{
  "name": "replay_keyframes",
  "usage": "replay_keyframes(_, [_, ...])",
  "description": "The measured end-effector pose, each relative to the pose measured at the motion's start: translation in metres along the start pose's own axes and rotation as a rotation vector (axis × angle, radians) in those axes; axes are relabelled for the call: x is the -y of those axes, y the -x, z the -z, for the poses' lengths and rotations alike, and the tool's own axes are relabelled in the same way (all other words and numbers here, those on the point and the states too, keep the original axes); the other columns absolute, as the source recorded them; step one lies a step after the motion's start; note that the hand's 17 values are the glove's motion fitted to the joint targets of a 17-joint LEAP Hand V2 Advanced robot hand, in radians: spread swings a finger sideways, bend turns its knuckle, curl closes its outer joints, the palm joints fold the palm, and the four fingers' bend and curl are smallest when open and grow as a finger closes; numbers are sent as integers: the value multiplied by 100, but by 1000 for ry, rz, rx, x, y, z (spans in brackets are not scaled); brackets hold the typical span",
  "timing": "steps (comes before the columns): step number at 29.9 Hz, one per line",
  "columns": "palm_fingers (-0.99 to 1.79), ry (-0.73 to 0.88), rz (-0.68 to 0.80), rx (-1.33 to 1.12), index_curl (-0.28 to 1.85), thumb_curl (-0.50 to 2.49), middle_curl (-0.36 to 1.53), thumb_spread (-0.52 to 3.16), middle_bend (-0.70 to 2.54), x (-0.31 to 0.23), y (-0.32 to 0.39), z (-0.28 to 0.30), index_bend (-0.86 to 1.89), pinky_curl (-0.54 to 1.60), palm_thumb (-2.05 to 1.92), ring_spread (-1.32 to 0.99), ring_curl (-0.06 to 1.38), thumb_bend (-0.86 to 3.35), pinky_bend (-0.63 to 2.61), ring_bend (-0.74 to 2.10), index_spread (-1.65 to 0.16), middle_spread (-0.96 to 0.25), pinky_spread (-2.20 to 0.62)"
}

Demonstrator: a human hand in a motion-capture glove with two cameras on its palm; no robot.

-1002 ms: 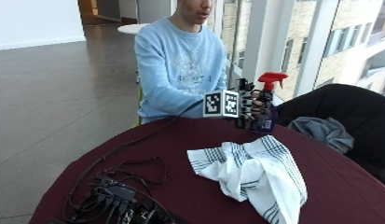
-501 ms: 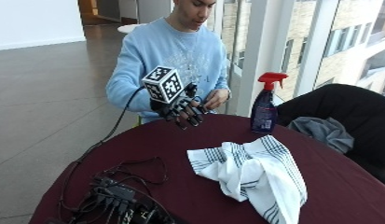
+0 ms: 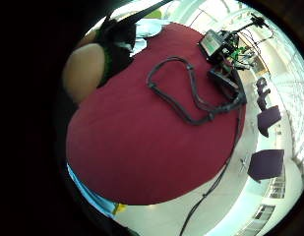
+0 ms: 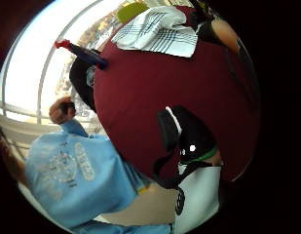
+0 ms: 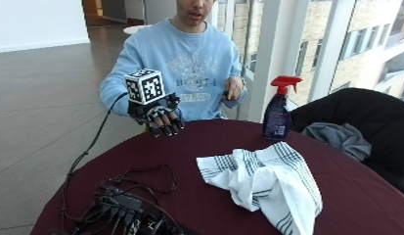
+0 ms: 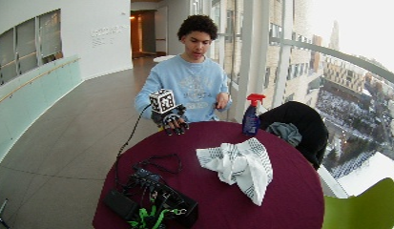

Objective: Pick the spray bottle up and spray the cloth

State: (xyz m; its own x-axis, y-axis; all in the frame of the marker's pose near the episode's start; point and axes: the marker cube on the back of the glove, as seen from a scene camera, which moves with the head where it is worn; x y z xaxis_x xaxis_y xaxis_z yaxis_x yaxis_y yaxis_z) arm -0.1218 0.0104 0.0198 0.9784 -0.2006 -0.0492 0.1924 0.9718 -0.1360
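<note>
Now gloved right hand [image 5: 159, 115] slack-fingered above table [image 5: 208, 147], spray bottle [image 5: 278, 110] well apart.

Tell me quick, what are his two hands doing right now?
Gloved right hand: open, fingers hanging relaxed above the table, holding nothing.
Bare left hand: raised by his chest, fingers loosely curled; cannot tell if it holds anything.

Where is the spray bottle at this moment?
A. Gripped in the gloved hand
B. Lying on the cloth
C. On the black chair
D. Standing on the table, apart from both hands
D: the spray bottle stands upright on the table behind the cloth, while the gloved right hand hovers empty at the table's far edge.
</note>
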Motion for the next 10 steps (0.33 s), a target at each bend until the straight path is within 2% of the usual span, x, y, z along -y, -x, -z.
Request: replay_keyframes(10, [68,2,-15,-34,35,36,41,119,20,-12,-10,-1,19,34,70,2,26,-1,19,17,-33,-4,24])
